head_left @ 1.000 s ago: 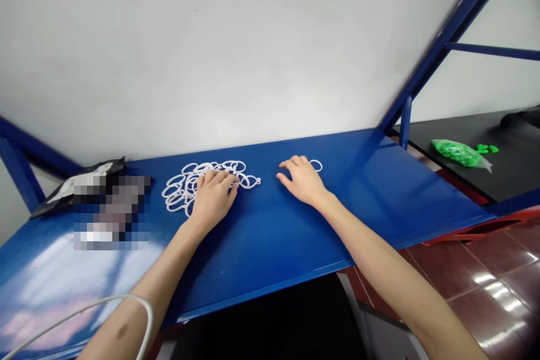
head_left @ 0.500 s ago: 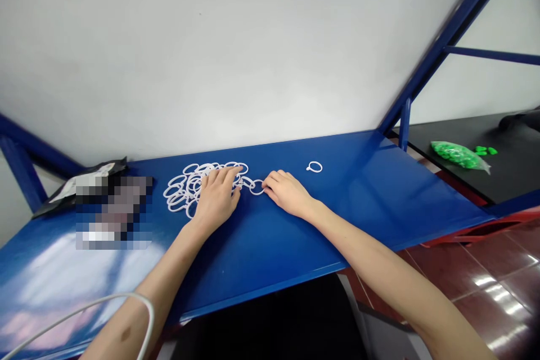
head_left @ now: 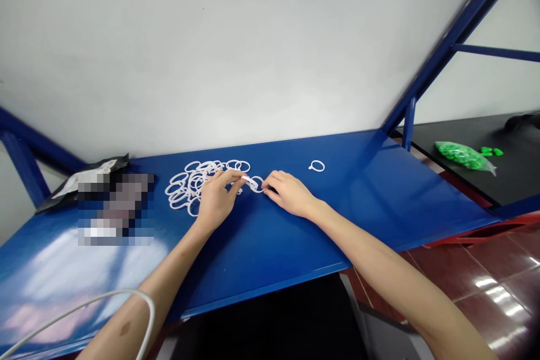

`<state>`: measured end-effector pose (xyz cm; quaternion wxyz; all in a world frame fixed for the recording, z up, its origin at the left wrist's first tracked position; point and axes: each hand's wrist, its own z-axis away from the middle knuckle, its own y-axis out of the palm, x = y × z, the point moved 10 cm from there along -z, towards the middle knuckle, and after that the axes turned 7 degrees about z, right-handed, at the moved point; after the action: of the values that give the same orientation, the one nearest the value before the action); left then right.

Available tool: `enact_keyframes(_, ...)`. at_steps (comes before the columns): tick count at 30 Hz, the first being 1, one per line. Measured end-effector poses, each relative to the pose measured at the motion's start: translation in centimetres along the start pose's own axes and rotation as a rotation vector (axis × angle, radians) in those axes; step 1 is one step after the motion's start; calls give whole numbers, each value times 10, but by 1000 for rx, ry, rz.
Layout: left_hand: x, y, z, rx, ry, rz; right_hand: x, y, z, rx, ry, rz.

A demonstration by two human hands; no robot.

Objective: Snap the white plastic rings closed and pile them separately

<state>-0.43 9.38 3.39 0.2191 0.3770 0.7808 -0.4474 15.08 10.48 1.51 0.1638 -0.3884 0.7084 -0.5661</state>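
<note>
A plain pale wall (head_left: 253, 56) rises behind a glossy blue surface (head_left: 270, 253), with blue metal framing (head_left: 442, 59) slanting up on the right and a reddish tiled floor (head_left: 485, 292) below. The left hand (head_left: 217, 197) pinches a tilted white ring (head_left: 249, 181) between thumb and fingers, just in front of a loose pile of white rings (head_left: 179, 192) on the surface. The right hand (head_left: 289, 194) is close beside it, fingers drawn together on the edge of another white ring (head_left: 257, 190). These two rings meet and overlap in the narrow gap between the hands; whether they are linked cannot be told. A single ring (head_left: 318, 171) with a small tab lies farther right and back, apart from the rest. To the left sit a black package (head_left: 96, 173) with a pale label and, just beside it, a dark item (head_left: 122, 199) obscured by pixelation. A white cable (head_left: 113, 293) curves across the left forearm. Beyond the frame at right, a clear bag of green pieces (head_left: 464, 156) rests on a black tabletop (head_left: 447, 129), with a few loose green pieces (head_left: 491, 152) near it.
</note>
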Motion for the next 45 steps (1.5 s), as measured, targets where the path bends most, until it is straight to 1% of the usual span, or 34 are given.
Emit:
enact_keyframes(4, 13, -5, 0, -59, -186, 207, 1, 3, 0, 25, 6, 27)
enact_keyframes(6, 18, -12, -1, -107, -225, 229, -2, 4, 0, 31, 20, 45)
enact_keyframes(7, 19, -16, -2, -124, -219, 202, -5, 3, 0, 31, 34, 52)
enact_keyframes(8, 18, -19, -4, -128, -191, 140, -8, 3, 0, 28, 54, 57)
enact_keyframes(10, 10, -19, -6, -80, -68, -75, -17, -1, 1, 7, 107, 59)
enact_keyframes(13, -3, -3, -3, 79, 145, -427, -29, -11, 4, -62, 178, 35)
enact_keyframes(15, -5, 5, 1, 147, 207, -552, -35, -19, 6, -127, 206, -14)
enact_keyframes(17, -6, 8, 5, 161, 229, -616, -37, -27, 8, -198, 215, -79)
enact_keyframes(20, -16, 7, 7, 122, 253, -638, -34, -35, 9, -274, 185, -155)
enact_keyframes(24, -39, 5, 11, 53, 316, -500, -20, -39, 9, -283, 102, -210)
enact_keyframes(26, -50, 9, 14, 67, 359, -410, -11, -41, 9, -285, 58, -274)
enact_keyframes(28, -55, 17, 17, 110, 377, -350, -4, -42, 9, -285, 34, -367)
enact_keyframes(31, -51, 24, 19, 161, 326, -260, 3, -40, 8, -259, 43, -479)
enact_keyframes(33, -43, 23, 17, 163, 238, -142, 4, -38, 8, -247, 60, -523)
enact_keyframes(36, -25, 22, 15, 162, 23, 82, 2, -37, 7, -255, 91, -577)
enact_keyframes(38, -14, 26, 16, 184, -133, 239, -3, -34, 7, -257, 124, -632)
enact_keyframes(40, -9, 33, 19, 220, -239, 377, -8, -28, 7, -239, 166, -717)
enact_keyframes(42, -8, 38, 21, 239, -286, 478, -13, -21, 7, -217, 217, -795)
enact_keyframes(45, -8, 40, 21, 223, -298, 566, -18, -15, 7, -190, 260, -829)
